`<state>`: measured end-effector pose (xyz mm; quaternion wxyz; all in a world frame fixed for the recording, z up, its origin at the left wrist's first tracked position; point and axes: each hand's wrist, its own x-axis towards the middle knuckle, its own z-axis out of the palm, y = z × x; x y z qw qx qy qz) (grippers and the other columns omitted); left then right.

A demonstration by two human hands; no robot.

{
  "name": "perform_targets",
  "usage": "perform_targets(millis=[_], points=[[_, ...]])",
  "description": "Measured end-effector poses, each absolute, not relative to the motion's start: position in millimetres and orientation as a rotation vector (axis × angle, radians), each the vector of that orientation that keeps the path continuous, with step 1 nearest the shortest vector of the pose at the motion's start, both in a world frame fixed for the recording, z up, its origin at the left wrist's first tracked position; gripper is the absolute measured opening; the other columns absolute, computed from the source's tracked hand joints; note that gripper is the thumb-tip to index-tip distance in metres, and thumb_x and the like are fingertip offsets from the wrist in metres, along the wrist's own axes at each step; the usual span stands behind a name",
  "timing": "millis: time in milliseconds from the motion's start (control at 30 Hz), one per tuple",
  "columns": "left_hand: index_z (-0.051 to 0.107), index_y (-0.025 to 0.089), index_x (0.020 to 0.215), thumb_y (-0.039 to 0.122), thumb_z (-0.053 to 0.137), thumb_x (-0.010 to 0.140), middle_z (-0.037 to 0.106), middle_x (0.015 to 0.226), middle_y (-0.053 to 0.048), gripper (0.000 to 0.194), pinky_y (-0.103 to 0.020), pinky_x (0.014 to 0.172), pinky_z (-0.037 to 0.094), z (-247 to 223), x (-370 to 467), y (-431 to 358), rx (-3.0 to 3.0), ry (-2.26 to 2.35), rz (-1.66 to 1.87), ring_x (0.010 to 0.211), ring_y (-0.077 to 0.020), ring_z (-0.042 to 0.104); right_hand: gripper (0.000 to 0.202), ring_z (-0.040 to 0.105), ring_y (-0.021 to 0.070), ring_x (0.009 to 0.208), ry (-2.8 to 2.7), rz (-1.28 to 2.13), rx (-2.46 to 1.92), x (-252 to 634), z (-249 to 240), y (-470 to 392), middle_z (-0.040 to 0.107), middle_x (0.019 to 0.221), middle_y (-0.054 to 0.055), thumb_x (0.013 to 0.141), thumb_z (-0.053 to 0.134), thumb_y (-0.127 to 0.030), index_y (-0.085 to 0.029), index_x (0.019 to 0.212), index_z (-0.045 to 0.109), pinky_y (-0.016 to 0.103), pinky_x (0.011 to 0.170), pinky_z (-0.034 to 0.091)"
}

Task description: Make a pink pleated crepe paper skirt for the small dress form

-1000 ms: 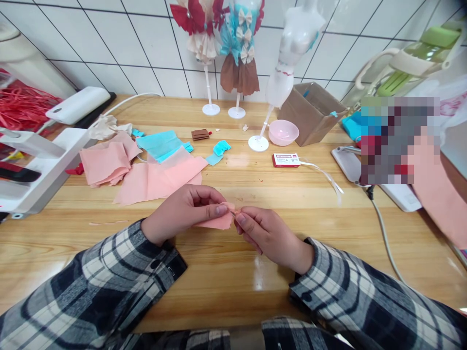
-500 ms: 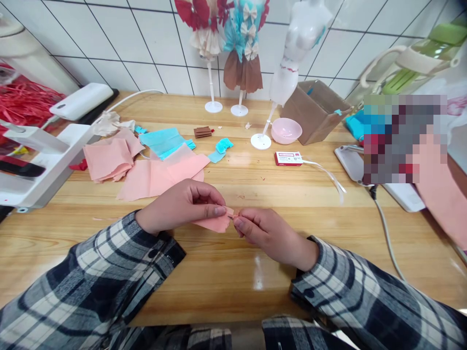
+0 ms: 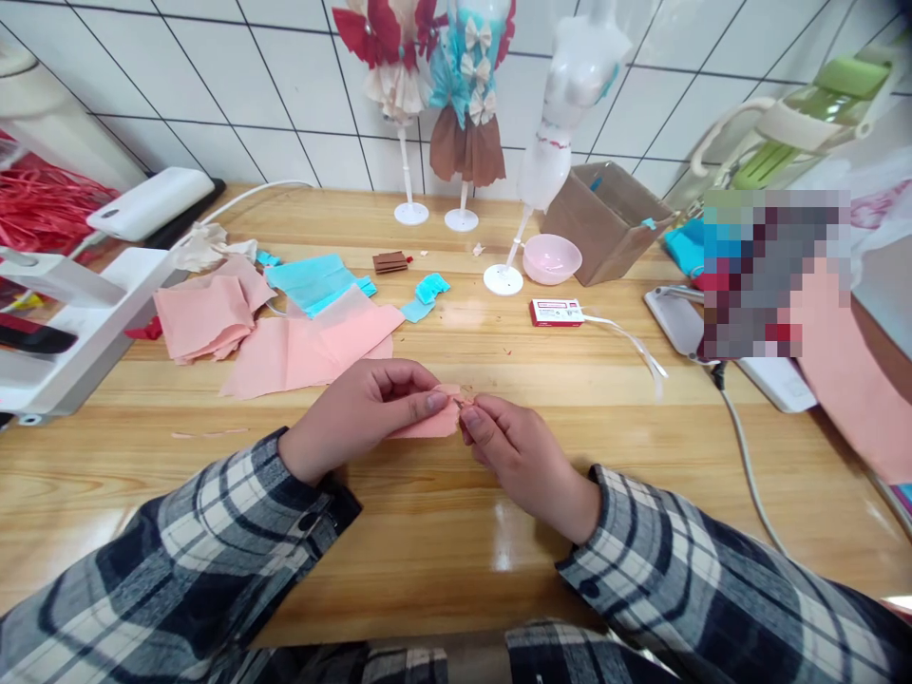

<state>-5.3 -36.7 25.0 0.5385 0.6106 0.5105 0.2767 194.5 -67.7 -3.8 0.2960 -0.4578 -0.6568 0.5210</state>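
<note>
Left hand — thumb clamped on pink paper, right hand pinching its edge

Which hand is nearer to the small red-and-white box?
Right. The right hand is on the near side of the small red-and-white box; the left hand is farther off, nearer the wearer and to its left.

Small dress forms in paper outfits lined the back of a wooden surface against a white tiled wall, amid pink and blue paper sheets, marking the place as a craft workspace; the wider room was out of sight.
</note>
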Motion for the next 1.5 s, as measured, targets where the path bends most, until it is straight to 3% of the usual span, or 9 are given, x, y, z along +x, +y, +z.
perform_targets(millis=[600,933,1200,1500], points=[[0.07,0.017,0.079,0.043,0.073,0.076,0.073,0.079,-0.003,0.027,-0.023,0.069,0.051,22.4,16.4,-53.2,1.277,1.266,0.913,0.074,-0.0159,0.065,0.044,0.042,0.0103,0.048,-1.633,1.387,-1.252,191.9,-5.5,-72.3,0.046,0.057,-0.004,0.096,0.035,-0.06,-0.021,0.078,0.048,0.022,0.046,0.031],[0.073,0.017,0.082,0.046,0.074,0.075,0.076,0.083,-0.006,0.029,-0.028,0.073,0.054,20.6,17.7,-53.3,1.29,1.278,0.922,0.078,-0.0196,0.068,0.046,0.042,0.0096,0.047,-1.688,1.373,-1.259,192.5,-4.4,-71.5,0.046,0.056,-0.004,0.096,0.032,-0.06,-0.021,0.077,0.047,0.022,0.045,0.031],[0.072,0.018,0.082,0.041,0.073,0.077,0.075,0.081,-0.004,0.024,-0.024,0.07,0.053,18.2,20.5,-57.2,1.254,1.237,0.924,0.075,-0.0166,0.066,0.046,0.044,0.0098,0.047,-1.688,1.355,-1.238,191.3,-1.8,-71.5,0.046,0.055,-0.004,0.097,0.03,-0.059,-0.022,0.073,0.042,0.022,0.046,0.032],[0.07,0.017,0.08,0.046,0.075,0.074,0.075,0.081,-0.004,0.03,-0.025,0.066,0.054,18.6,26.3,-61.0,1.153,1.241,0.938,0.073,-0.0178,0.067,0.045,0.044,0.0093,0.044,-1.617,1.374,-1.238,188.5,-0.1,-73.8,0.045,0.053,-0.005,0.097,0.031,-0.059,-0.022,0.076,0.045,0.021,0.045,0.034]])
